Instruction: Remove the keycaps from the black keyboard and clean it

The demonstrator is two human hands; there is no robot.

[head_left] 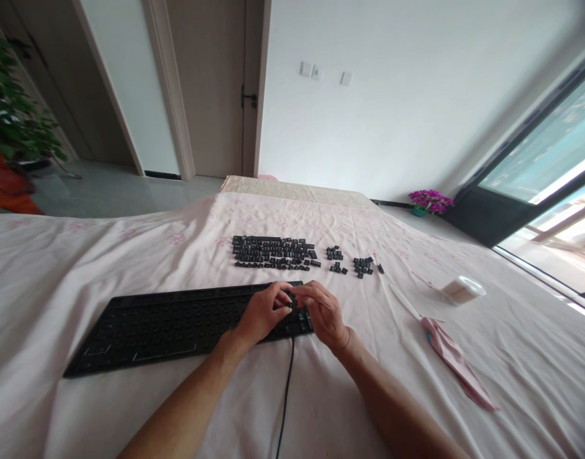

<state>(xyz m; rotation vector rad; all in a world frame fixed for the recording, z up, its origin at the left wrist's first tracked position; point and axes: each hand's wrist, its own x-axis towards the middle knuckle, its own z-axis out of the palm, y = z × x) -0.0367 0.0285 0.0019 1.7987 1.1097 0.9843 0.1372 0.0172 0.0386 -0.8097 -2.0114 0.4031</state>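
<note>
A black keyboard (177, 325) with its keycaps off lies across a pale pink sheet. My left hand (263, 312) and my right hand (321, 312) meet over its right end, fingertips together on a small black keycap (291, 297) there. Whether one hand alone holds the cap, I cannot tell. Beyond the keyboard, several loose black keycaps (273, 252) lie in rows, with two smaller groups (336, 260) to their right. The keyboard's black cable (287, 395) runs toward me between my forearms.
A small white round container (462, 290), a thin white stick (403, 301) and a folded pink cloth (452, 357) lie to the right. A potted green plant (14, 115) stands far left, purple flowers (430, 201) by the window, doors behind.
</note>
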